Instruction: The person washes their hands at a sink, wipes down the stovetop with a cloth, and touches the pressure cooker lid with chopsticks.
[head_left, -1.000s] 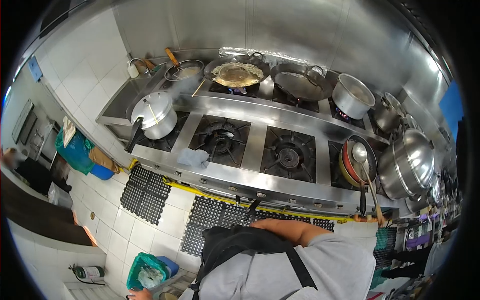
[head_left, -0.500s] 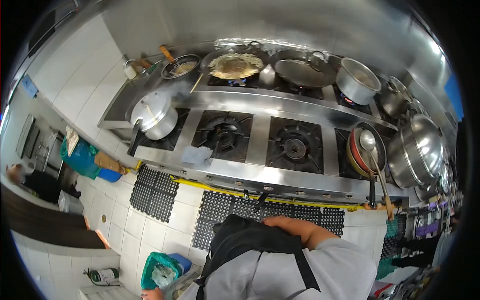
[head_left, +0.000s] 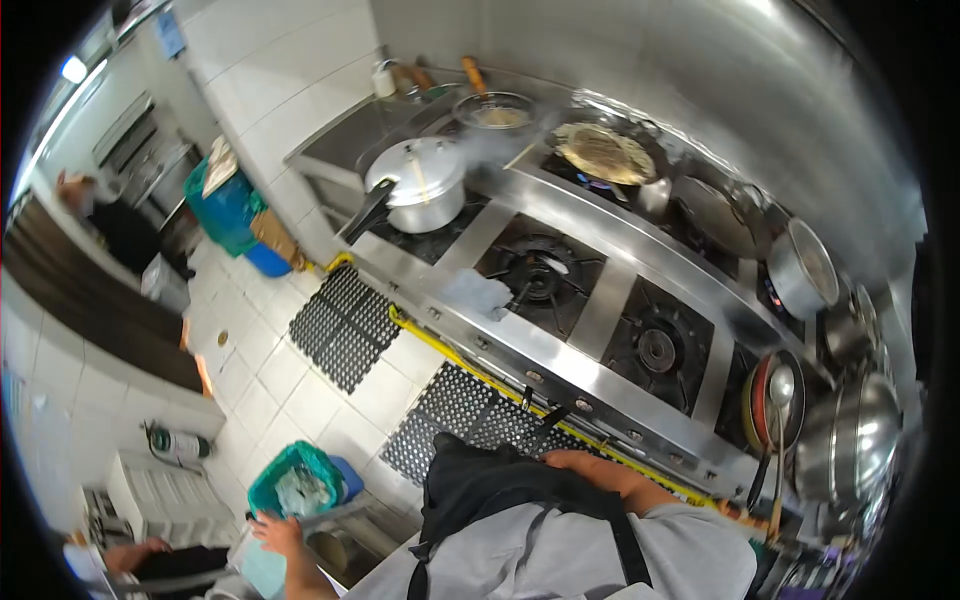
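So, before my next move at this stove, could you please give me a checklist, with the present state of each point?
1. Lid on the pressure cooker: ok, it sits on top.
2. Cloth well away from the burners: not ok, it lies on the front ledge, right beside a burner.
3. That burner off: no flame shows, but the knob setting: cannot tell.
4. Flame under the frying food: ok, blue is visible.
5. Right hand free: cannot tell, the apron partly hides it.
6. Food cooked through: cannot tell.
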